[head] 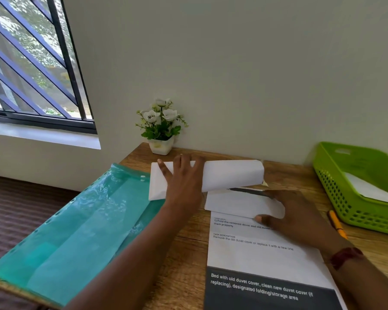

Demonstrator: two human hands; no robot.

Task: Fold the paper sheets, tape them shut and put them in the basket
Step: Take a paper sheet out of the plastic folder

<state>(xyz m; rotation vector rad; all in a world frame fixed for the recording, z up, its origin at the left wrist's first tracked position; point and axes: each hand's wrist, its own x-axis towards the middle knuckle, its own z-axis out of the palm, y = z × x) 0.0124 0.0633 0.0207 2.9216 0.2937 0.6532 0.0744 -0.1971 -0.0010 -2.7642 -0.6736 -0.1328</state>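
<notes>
First-person view of a wooden tabletop (287, 175) against a pale wall, partway through a paper-folding job.

At 3 o'clock a green basket (345, 220) holds one white paper (372, 189), so at least one piece looks finished.

Towards 12 o'clock the left hand (184, 182) lies on a folded sheet (233, 173). Its fingers (178, 162) are straight and spread, pressing down and gripping nothing. The sheet bulges along its right half and is not yet flat. Whether it is taped cannot be told.

Just nearer, at centre, the right hand (296, 215) covers the turned-down top flap of a printed sheet (255, 253), thumb at the flap's near edge. Blur hides whether it pinches the flap or only presses it. This sheet looks to be at its first fold.

What seems left is to finish both folds, tape them and put them in the basket. No tape roll is in view.

Also there:
- A teal folder (76, 220) at 9 o'clock, overhanging the tabletop's left edge, with the folded sheet's left end over its corner.
- A potted plant (160, 128) at 12 o'clock by the wall.
- A window (31, 63) at 10 o'clock.
- An orange pencil (336, 222) between the right hand and the basket, the only thing on that path.
</notes>
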